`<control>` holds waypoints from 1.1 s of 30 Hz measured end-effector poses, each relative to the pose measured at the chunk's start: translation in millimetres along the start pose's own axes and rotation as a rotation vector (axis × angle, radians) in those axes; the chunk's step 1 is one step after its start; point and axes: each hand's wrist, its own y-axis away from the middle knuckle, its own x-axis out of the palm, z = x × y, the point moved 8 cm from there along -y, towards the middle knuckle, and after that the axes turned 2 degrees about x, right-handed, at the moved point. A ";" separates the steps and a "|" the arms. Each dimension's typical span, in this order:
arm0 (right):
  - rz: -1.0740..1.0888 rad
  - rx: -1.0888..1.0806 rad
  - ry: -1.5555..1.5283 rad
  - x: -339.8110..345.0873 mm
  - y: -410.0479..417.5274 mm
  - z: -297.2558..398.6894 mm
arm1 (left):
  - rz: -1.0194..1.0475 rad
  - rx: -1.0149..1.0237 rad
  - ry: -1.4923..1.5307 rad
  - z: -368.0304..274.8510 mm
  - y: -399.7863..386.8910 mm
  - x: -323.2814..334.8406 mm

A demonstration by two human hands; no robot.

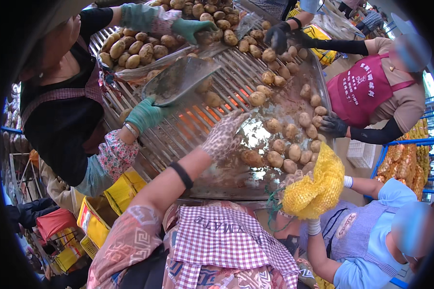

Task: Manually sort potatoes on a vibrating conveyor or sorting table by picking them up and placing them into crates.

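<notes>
My left hand (226,135), in a leopard-print glove, reaches over the metal sorting table (209,180), fingers stretched out above its wet surface with nothing held. Near its wrist lies a brown potato (252,158); more potatoes (294,152) are spread to the right. My right hand (293,179), in a similar glove, is at the table's near right edge, largely hidden behind a yellow mesh bag (316,184) with a green drawstring (273,209). Whether its fingers grip the bag is unclear. A co-worker in light blue has hands at the same bag.
At left, a co-worker's green-gloved hand (144,113) holds a metal scoop (181,81) over the slatted rack (173,133). Potatoes are heaped at the far left (146,52). Black-gloved hands (332,124) of co-workers touch potatoes at the right and far edges. Yellow bags (94,220) stand lower left.
</notes>
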 end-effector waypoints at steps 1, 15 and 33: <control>-0.028 -0.005 -0.080 -2.7 5.8 -1.3 | 0.006 -0.010 0.025 1.0 -26.5 11.0; -0.125 0.022 -0.608 53.0 23.2 -38.4 | 0.138 -0.525 0.985 72.5 -126.2 100.9; 0.239 0.170 -0.513 292.0 -5.3 29.7 | 0.302 -0.666 2.126 8.8 51.1 39.8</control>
